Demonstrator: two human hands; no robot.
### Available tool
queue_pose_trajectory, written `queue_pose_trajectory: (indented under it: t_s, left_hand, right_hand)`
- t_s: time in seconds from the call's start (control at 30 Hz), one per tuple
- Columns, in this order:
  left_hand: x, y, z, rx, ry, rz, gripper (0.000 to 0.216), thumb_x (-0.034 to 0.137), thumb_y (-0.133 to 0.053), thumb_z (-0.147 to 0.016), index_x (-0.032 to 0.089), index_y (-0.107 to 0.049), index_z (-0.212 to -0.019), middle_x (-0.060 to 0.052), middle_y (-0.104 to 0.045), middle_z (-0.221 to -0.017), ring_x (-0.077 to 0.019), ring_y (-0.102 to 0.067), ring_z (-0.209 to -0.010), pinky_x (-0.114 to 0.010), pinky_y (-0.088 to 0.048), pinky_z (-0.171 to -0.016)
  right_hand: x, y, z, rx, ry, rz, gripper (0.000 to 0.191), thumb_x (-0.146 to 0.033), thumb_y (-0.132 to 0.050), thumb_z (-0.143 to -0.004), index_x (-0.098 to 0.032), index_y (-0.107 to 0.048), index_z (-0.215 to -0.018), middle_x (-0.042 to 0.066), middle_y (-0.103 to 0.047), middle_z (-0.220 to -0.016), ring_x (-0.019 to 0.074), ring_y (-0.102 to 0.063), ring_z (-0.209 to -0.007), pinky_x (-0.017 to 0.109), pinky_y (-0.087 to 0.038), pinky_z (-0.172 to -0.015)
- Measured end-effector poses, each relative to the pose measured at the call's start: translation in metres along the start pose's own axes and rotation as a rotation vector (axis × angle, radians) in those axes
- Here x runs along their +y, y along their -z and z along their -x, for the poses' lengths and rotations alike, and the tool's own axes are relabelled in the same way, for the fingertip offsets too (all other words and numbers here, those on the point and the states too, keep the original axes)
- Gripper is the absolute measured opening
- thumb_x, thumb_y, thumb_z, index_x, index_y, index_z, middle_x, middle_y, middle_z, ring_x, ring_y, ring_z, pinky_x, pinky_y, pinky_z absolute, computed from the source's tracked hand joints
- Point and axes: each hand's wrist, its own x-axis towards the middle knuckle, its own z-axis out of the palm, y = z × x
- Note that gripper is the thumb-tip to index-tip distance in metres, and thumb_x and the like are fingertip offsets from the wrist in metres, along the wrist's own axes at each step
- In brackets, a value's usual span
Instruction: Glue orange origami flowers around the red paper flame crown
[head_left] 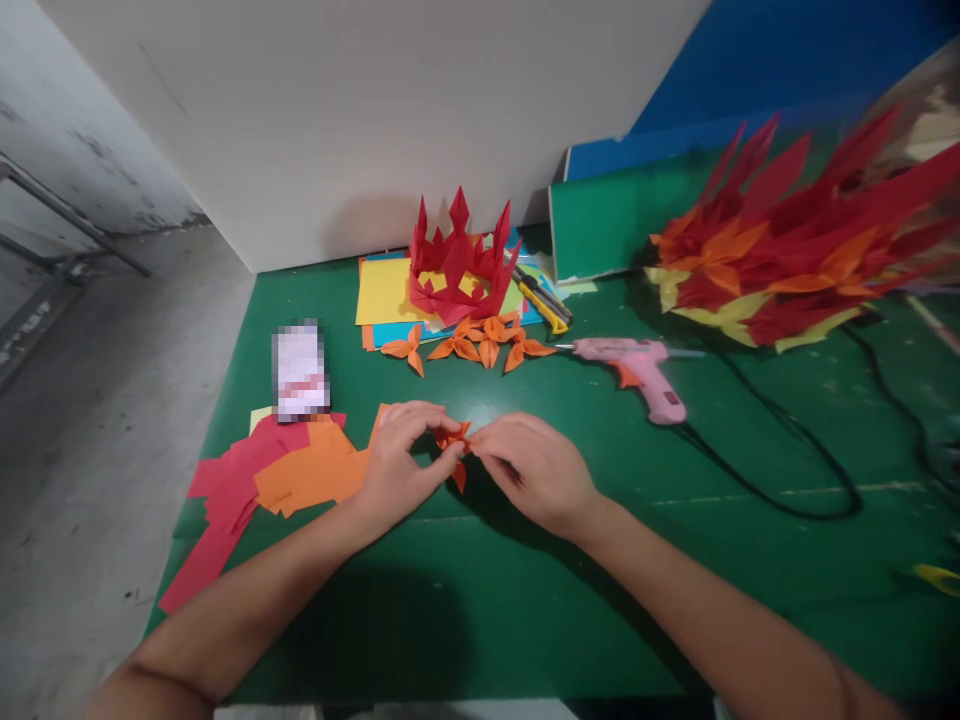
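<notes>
Between my two hands is a small orange folded paper flower (458, 472), partly covered by fingers. My left hand (409, 455) pinches it from the left with thumb and fingertips. From the right, the closed fingertips of my right hand (536, 470) grip one of its petals. Just beyond, several finished orange paper flowers (489, 345) lie in a row. Behind them a red folded paper crown (459, 265) stands upright on coloured paper sheets (382, 290). A pink glue gun (630, 365) lies to the right, its nozzle pointing left towards the flowers.
Red paper strips (232, 480) and orange paper pieces (307, 475) lie at left, below a pixelated phone-like rectangle (300, 370). A yellow utility knife (544, 305) rests beside the crown. The black cord (780, 505) loops right, near a large red, orange and yellow paper piece (795, 240).
</notes>
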Motion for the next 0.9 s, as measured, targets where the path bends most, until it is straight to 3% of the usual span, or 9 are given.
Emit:
queue_pose_trajectory:
  t_s: [0.27,0.47,0.63,0.9]
  left_hand:
    - [-0.0021,0.0025,-0.0019,-0.025,-0.080,-0.064,0.004,0.023,-0.065,-0.080,0.024,-0.065,-0.076,0.000,-0.074,-0.080,-0.0200,-0.067,-0.089,-0.041,-0.043,-0.087]
    - [-0.0007,0.0059,-0.0039,-0.068,-0.102,-0.170,0.009,0.022,-0.063,-0.080,0.024,-0.064,-0.072,0.002,-0.074,-0.078,-0.0203,-0.066,-0.088,-0.044,-0.036,-0.092]
    - [-0.0018,0.0070,-0.0033,-0.041,-0.196,-0.277,0.009,0.019,-0.060,-0.079,0.024,-0.066,-0.074,-0.002,-0.069,-0.089,-0.0188,-0.062,-0.086,-0.042,-0.036,-0.091]
    - [0.0014,0.0029,0.0002,-0.028,-0.239,-0.266,0.007,0.015,-0.059,-0.073,0.019,-0.061,-0.069,-0.004,-0.061,-0.090,-0.0190,-0.059,-0.088,-0.041,-0.038,-0.089]
  right_hand:
    - [-0.0049,0.0052,-0.0059,0.014,0.232,0.155,0.023,-0.011,-0.041,-0.092,-0.017,-0.061,-0.084,0.007,-0.069,-0.078,0.0156,-0.058,-0.073,0.028,-0.049,-0.066]
    - [-0.0025,0.0011,-0.0031,0.001,0.188,0.129,0.018,-0.010,-0.045,-0.090,-0.018,-0.061,-0.090,0.005,-0.068,-0.080,0.0154,-0.056,-0.075,0.029,-0.050,-0.069]
    - [0.0009,-0.0034,-0.0006,-0.058,0.071,0.144,0.019,-0.010,-0.048,-0.087,-0.016,-0.060,-0.101,0.007,-0.065,-0.085,0.0176,-0.054,-0.079,0.032,-0.047,-0.072]
    - [0.0037,0.0019,-0.0024,-0.197,0.050,0.200,0.013,-0.018,-0.049,-0.088,-0.017,-0.061,-0.083,0.007,-0.060,-0.085,0.0174,-0.049,-0.077,0.031,-0.041,-0.069]
